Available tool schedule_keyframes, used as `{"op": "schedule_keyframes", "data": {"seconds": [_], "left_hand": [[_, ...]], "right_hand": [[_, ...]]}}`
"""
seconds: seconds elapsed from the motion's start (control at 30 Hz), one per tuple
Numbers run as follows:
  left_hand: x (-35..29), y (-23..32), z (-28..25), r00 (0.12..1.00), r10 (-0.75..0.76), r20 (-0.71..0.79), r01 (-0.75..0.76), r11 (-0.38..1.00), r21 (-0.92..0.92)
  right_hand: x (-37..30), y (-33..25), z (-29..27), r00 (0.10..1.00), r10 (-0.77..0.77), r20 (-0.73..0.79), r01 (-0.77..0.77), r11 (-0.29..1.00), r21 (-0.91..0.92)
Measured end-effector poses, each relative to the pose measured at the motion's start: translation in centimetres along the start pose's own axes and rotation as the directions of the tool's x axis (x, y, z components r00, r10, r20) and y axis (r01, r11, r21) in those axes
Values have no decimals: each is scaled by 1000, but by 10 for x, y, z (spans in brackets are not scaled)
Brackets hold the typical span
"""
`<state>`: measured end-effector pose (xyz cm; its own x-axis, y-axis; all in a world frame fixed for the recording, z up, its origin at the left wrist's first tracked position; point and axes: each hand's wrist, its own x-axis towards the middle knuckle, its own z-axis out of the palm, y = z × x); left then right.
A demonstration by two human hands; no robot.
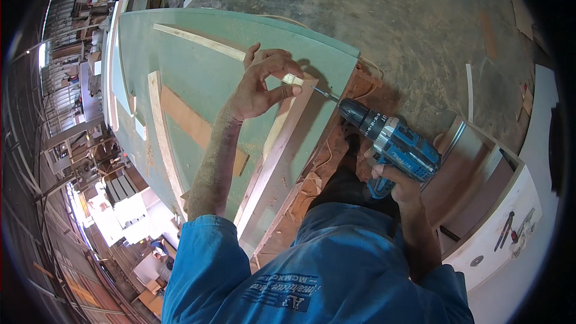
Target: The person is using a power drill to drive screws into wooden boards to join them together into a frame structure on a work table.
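Thumb and index finger of my left hand [259, 87] pinch a small pale block [292, 79], perhaps wood, at the end of a long timber piece [289, 123]. This timber lies along the near edge of the green tabletop [204, 66]. A blue and black cordless drill [411, 151] is in my right hand [396, 181], its fingers wrapped round the handle. The drill's thin bit [326, 93] points left at the timber's end, close to the block; whether its tip touches the wood I cannot tell.
Several wood strips lie on the tabletop, among them a pale one [201, 41] and a brown board [186, 114]. At the right, a white panel [510, 228] carries pliers [506, 231] beside an open wooden box frame [474, 168]. Offcuts lie about the concrete floor [384, 30].
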<state>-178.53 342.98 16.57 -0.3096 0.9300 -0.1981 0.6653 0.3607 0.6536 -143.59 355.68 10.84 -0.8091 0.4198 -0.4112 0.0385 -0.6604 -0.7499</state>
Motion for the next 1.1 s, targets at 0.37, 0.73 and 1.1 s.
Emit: {"op": "schedule_keyframes", "data": {"seconds": [0.37, 0.73, 1.1], "left_hand": [[-2, -3, 1, 1000, -27, -1, 27, 999, -27], [0, -1, 1, 1000, -18, -15, 17, 998, -57], [1, 0, 1, 1000, -28, 10, 29, 999, -34]], "right_hand": [[-2, 0, 5, 999, -23, -22, 25, 992, 122], [-5, 5, 9, 1000, 13, -2, -13, 990, 141], [-5, 13, 8, 998, 27, -53, -23, 997, 75]]}}
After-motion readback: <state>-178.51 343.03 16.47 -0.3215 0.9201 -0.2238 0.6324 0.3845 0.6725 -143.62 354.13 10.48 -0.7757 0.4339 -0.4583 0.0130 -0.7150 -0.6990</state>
